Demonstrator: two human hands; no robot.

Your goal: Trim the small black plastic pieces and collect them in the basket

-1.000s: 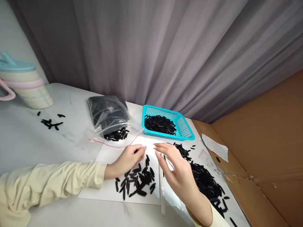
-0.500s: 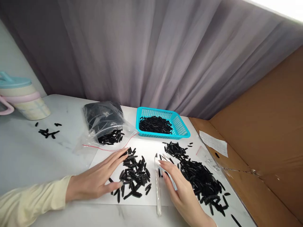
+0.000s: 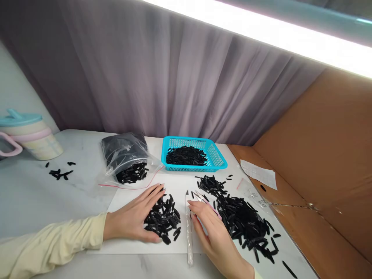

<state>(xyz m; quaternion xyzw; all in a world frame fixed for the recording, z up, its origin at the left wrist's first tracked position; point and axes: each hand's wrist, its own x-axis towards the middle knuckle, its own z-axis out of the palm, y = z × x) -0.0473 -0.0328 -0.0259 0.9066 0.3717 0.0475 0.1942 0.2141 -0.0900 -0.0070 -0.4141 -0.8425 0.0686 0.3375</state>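
Note:
My left hand (image 3: pixel 139 219) lies with thumb and fingers apart around the left side of a loose pile of small black elongated pieces (image 3: pixel 165 219) on a white sheet (image 3: pixel 128 192). Its fingers touch the edge of that pile. My right hand (image 3: pixel 213 230) rests with fingers slightly bent beside a slim craft knife (image 3: pixel 189 236) with a whitish handle. Partly under this hand lies a pair of small scissors (image 3: pixel 200 197) with a pinkish handle; no grip on it shows. To its right spreads a larger heap of black pieces (image 3: pixel 247 221).
A turquoise basket (image 3: pixel 194 168) holding black pieces stands at the back, beside an opened zip bag (image 3: pixel 124 151) of them. Far left are a tumbler (image 3: pixel 43 143) and several stray pieces (image 3: pixel 59 174). A paper slip (image 3: pixel 258 174) lies near the cardboard wall (image 3: pixel 325 155) at right.
My left hand has moved right against the pile, pushing its left-side pieces together. My right hand stays near the knife and scissors. The camera view has tilted upward a little.

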